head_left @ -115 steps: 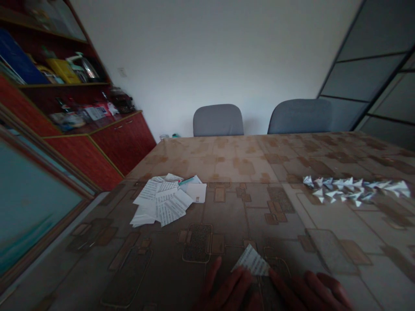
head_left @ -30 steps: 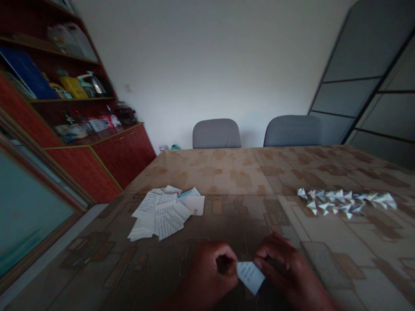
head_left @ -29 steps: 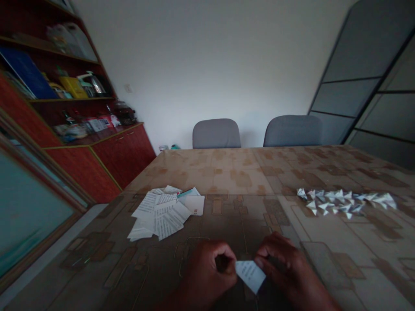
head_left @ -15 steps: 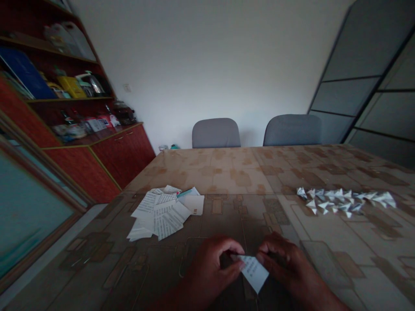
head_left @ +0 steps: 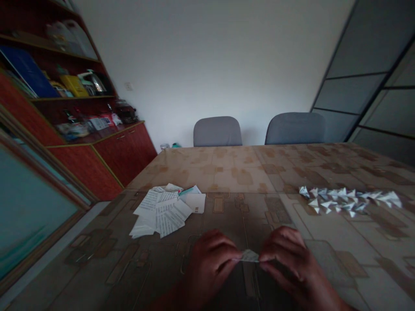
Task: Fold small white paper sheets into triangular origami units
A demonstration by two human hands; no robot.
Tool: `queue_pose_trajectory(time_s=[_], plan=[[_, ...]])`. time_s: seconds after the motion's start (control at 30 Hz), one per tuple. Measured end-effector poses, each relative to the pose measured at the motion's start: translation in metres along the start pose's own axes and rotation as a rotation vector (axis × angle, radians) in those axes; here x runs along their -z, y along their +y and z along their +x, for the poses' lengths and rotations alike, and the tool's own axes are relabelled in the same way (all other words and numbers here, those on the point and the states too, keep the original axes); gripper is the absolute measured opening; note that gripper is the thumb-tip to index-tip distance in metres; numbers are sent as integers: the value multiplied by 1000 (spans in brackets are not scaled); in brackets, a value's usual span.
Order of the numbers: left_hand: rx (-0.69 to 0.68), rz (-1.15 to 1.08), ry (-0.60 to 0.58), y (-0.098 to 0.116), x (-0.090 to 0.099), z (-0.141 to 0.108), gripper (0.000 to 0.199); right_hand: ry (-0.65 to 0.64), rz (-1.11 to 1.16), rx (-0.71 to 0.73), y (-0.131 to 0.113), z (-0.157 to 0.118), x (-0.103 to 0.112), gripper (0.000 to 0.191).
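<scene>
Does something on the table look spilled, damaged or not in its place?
Nothing stands out as spilled or damaged. Only the pile of printed papers looks untidy: its sheets fan out at different angles. The folded paper pieces sit together in rough rows on the right.

My only cam's head-worn, looking forward and down over the near tabletop (head_left: 227,168) towards two chair backs (head_left: 217,131).

brown blotches on beige tablecloth (head_left: 233,172); grey chairs (head_left: 217,131); reddish-brown cabinet (head_left: 126,149).
</scene>
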State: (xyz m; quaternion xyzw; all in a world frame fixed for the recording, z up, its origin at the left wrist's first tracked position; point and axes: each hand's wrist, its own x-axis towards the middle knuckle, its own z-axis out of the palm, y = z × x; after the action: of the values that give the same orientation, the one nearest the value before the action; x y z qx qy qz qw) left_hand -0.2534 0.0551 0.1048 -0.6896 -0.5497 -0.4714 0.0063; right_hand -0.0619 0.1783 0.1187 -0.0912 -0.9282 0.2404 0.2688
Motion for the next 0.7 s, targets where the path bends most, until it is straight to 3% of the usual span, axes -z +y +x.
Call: queue_pose_trajectory(time_s=[0.07, 0.33, 0.5, 0.6, 0.7], plan=[[-103, 96, -22, -1, 2, 0, 21, -45, 6, -4, 1, -1, 1, 3], [-358, 341, 35, 6, -1, -4, 13, -56, 222, -319, 12, -8, -21, 22], [-372, 430, -35, 3, -8, -8, 18, -34, 228, -407, 13, -8, -25, 23], [-322, 469, -130, 3, -8, -11, 21, -58, 120, -345, 14, -6, -23, 6], [-296, 485, -184, 8, -8, -20, 23, -106, 21, -272, 16, -7, -23, 12]])
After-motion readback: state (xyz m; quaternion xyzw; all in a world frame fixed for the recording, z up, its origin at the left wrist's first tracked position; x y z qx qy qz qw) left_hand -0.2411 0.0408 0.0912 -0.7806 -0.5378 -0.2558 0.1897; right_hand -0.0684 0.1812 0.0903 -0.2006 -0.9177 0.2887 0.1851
